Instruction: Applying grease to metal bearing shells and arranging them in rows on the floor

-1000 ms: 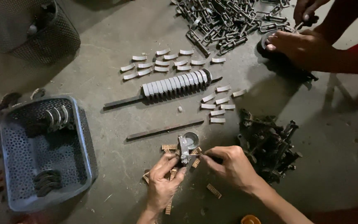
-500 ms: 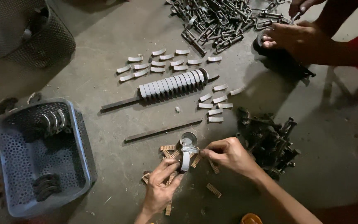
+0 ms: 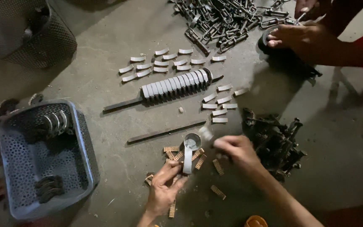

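The left hand (image 3: 163, 191) is clamped on the stem of a grey metal clamp (image 3: 188, 150), holding it upright over the concrete floor (image 3: 106, 88) near the bottom middle of the view; the clamp's round loop is at the top. The right hand (image 3: 235, 150) is just to the right of the loop, its fingers pinched together on a small pale piece (image 3: 206, 133) that is blurred, so I cannot tell what it is.

Short ribbed brown strips (image 3: 198, 160) lie scattered on the floor around and under both hands. Just above the clamp a bare flat bar (image 3: 167, 131) lies slanted. Higher up, a second bar carries a tight row of grey plates (image 3: 176, 86) threaded along it, and loose curved grey plates (image 3: 160, 64) lie in rows above and to the right of it.

A heap of dark metal parts (image 3: 276, 141) sits just right of the right hand. A pile of chain-like metal pieces (image 3: 227, 19) fills the top middle. At the top right another person's hand (image 3: 301, 40) rests on a dark round object (image 3: 274, 48).

A grey perforated basket (image 3: 82, 143) stands at the left with a few curved pieces inside, and a dark mesh basket (image 3: 38, 38) stands in the top left corner.
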